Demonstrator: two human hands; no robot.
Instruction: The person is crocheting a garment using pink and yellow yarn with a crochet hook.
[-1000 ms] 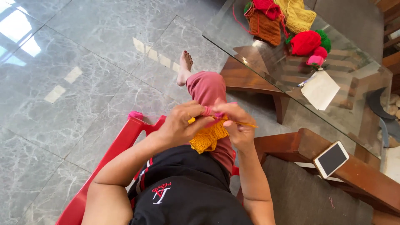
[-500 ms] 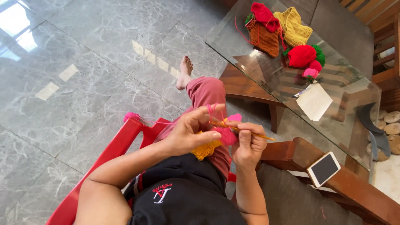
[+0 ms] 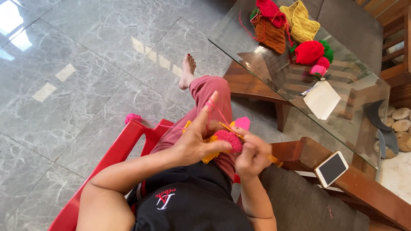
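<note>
I sit on a red plastic chair (image 3: 128, 141). My left hand (image 3: 198, 139) pinches a pink and yellow crocheted piece (image 3: 227, 139) over my lap, its index finger raised with pink yarn (image 3: 216, 109) running over it. My right hand (image 3: 252, 156) grips a thin yellow crochet hook (image 3: 229, 128) whose tip pokes into the pink part of the piece. A pink yarn ball (image 3: 132, 117) lies on the floor by the chair's left arm, its strand leading to my hands.
A glass-topped wooden table (image 3: 274, 72) ahead to the right carries knitted pieces (image 3: 284, 21), red, green and pink yarn balls (image 3: 312, 53) and a white paper (image 3: 322, 99). A phone (image 3: 332, 168) lies on a wooden armrest at right. Grey marble floor (image 3: 77, 64) spreads to the left.
The view has shifted. My hands have drawn closer to my body, my left index finger has lifted with the yarn, and the pink part of the piece now faces up.
</note>
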